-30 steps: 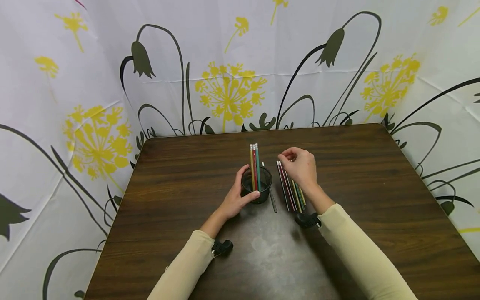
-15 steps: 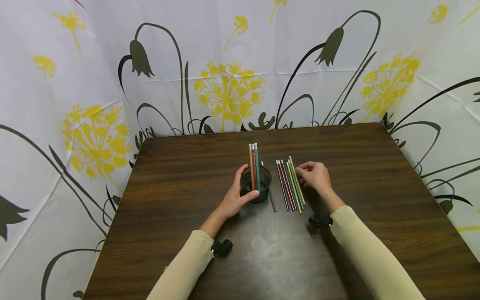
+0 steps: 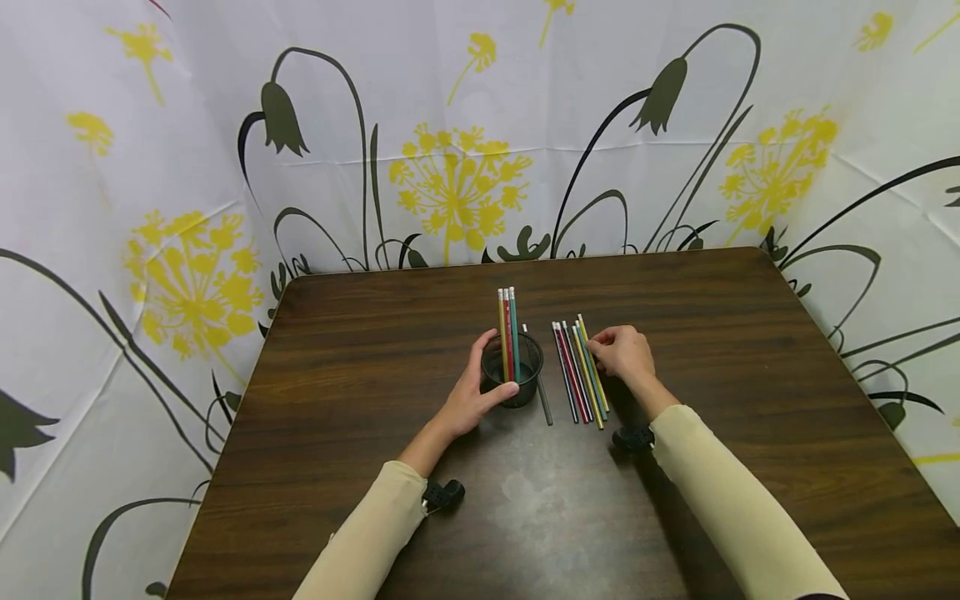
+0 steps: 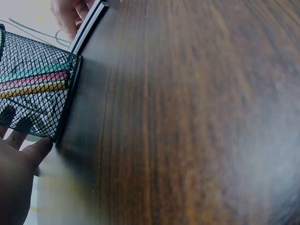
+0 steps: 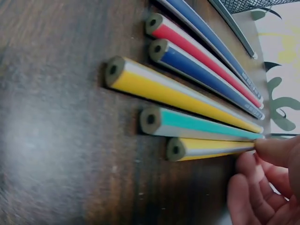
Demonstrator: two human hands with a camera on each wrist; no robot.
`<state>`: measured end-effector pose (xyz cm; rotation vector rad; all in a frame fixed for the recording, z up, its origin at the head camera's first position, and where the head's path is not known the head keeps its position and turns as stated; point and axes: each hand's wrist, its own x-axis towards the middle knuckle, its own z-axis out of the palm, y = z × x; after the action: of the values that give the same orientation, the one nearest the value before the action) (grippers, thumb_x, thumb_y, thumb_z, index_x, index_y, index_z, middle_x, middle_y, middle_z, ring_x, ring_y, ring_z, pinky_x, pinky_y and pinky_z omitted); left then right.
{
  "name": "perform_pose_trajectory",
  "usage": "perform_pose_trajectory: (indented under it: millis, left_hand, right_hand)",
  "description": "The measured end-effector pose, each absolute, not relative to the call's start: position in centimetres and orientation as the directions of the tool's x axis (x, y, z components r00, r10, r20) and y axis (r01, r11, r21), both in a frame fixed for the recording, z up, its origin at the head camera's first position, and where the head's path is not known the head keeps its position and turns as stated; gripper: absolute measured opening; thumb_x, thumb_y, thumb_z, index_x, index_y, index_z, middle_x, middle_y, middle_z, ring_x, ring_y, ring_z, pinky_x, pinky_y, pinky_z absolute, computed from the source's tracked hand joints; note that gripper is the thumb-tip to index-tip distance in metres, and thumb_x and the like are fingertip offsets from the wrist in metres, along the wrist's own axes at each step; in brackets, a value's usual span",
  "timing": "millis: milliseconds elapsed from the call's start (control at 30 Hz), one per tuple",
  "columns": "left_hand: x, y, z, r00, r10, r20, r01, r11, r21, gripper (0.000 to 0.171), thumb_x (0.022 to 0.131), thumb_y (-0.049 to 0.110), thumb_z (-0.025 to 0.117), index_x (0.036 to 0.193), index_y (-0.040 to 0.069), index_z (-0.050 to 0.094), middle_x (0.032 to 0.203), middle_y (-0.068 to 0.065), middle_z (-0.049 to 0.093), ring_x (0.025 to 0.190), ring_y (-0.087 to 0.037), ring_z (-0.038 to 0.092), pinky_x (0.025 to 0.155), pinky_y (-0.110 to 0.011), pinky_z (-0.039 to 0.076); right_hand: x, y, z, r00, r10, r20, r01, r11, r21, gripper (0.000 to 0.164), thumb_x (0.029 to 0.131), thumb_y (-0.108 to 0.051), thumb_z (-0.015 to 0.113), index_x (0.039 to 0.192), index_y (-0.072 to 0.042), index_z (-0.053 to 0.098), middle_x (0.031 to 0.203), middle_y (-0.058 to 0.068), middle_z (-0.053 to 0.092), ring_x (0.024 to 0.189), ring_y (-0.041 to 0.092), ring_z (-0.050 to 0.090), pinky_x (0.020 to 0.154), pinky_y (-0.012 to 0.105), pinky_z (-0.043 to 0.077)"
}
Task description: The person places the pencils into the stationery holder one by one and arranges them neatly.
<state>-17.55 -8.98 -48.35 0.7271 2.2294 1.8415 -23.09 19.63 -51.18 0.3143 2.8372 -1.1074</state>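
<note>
In the head view my left hand grips a black mesh pencil cup, thumb at the near side and fingers around the left. A yellow, a red and a teal pencil stand in it, eraser ends up. My right hand is at the right edge of a row of pencils lying on the table. The right wrist view shows its thumb and finger pinching the eraser end of the outermost yellow pencil. Beside that lie a teal pencil, another yellow pencil, a blue one and a red one.
A single dark pencil lies on the table between the cup and the row. The dark wood table ends at a white floral cloth behind it. Black cameras are strapped to both wrists.
My right hand has moved from above the row to its right side, then slightly left onto the outermost pencil. The left hand and cup have stayed put.
</note>
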Motion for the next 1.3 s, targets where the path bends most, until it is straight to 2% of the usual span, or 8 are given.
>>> perform_pose_trajectory:
  millis: [200,400,533,700,833,933,1167,1300]
  left_hand:
    - [-18.4,-9.0,-50.5,-0.878,0.440,0.188,0.278,0.150,0.949,0.083,0.091,0.009,0.066,0.155,0.011,0.013,0.151,-0.015,0.031,0.141,-0.033,0.027,0.111,-0.060,0.019]
    - [-17.4,-9.0,-47.9,-0.869,0.466,0.167,0.261,0.144,0.955,0.081,0.092,0.003,0.064,0.154,0.001,0.011,0.151,-0.026,0.028,0.141,-0.042,0.024,0.110,-0.063,0.018]
    - [-17.4,-9.1,-47.9,-0.866,0.471,0.166,0.262,0.144,0.954,0.081,0.091,0.002,0.063,0.154,0.003,0.011,0.152,-0.026,0.027,0.141,-0.043,0.023,0.110,-0.064,0.018]
    - [-17.4,-9.1,-47.8,-0.865,0.473,0.166,0.264,0.149,0.953,0.081,0.091,0.002,0.063,0.154,0.002,0.011,0.151,-0.026,0.028,0.140,-0.044,0.024,0.109,-0.064,0.019]
    - [-17.4,-9.1,-47.8,-0.861,0.481,0.166,0.265,0.146,0.953,0.081,0.092,0.000,0.062,0.154,0.001,0.009,0.151,-0.027,0.027,0.140,-0.046,0.024,0.109,-0.064,0.019]
    - [-17.5,-9.1,-48.0,-0.862,0.477,0.172,0.268,0.139,0.953,0.081,0.091,0.001,0.062,0.154,0.001,0.010,0.151,-0.027,0.027,0.139,-0.047,0.024,0.109,-0.065,0.018]
    - [-17.4,-9.1,-48.0,-0.867,0.466,0.175,0.271,0.146,0.952,0.082,0.092,0.005,0.064,0.154,0.003,0.011,0.151,-0.026,0.028,0.140,-0.046,0.023,0.109,-0.065,0.017]
    - [-17.4,-9.2,-48.0,-0.865,0.471,0.174,0.271,0.145,0.952,0.082,0.092,0.004,0.063,0.154,0.002,0.010,0.151,-0.027,0.027,0.140,-0.046,0.023,0.109,-0.065,0.018]
  right_hand:
    - [-23.0,19.3,-50.2,-0.981,0.153,-0.119,0.193,0.811,-0.552,0.021,0.092,-0.027,0.064,0.096,-0.009,0.074,0.081,0.006,0.070,0.061,0.019,0.061,0.060,0.040,0.048]
    - [-23.1,19.0,-49.7,-0.986,0.140,-0.087,0.165,0.877,-0.452,0.022,0.089,-0.028,0.069,0.097,-0.008,0.073,0.096,0.012,0.070,0.081,0.031,0.064,0.072,0.049,0.051]
    - [-23.1,19.0,-49.6,-0.987,0.139,-0.086,0.163,0.886,-0.433,0.022,0.088,-0.028,0.069,0.095,-0.008,0.073,0.097,0.013,0.070,0.084,0.033,0.064,0.074,0.051,0.050]
    - [-23.0,19.3,-49.6,-0.983,0.136,-0.121,0.179,0.848,-0.499,0.023,0.088,-0.027,0.068,0.098,-0.008,0.074,0.094,0.012,0.071,0.075,0.028,0.065,0.067,0.046,0.051]
    - [-22.8,20.0,-49.3,-0.970,0.154,-0.190,0.240,0.755,-0.610,0.024,0.090,-0.025,0.066,0.103,-0.006,0.073,0.090,0.012,0.071,0.062,0.018,0.065,0.058,0.036,0.054]
    - [-22.7,20.5,-48.9,-0.963,0.169,-0.209,0.266,0.696,-0.667,0.024,0.091,-0.024,0.066,0.105,-0.005,0.072,0.088,0.012,0.071,0.058,0.015,0.066,0.055,0.033,0.054]
    - [-22.2,21.0,-46.5,-0.975,0.192,-0.109,0.215,0.725,-0.654,0.023,0.092,-0.027,0.064,0.104,-0.009,0.072,0.094,0.009,0.070,0.069,0.019,0.063,0.059,0.034,0.047]
    - [-22.1,20.5,-44.6,-0.987,0.162,-0.021,0.128,0.684,-0.718,0.024,0.093,-0.026,0.063,0.105,-0.007,0.071,0.097,0.011,0.070,0.071,0.022,0.065,0.060,0.032,0.050]
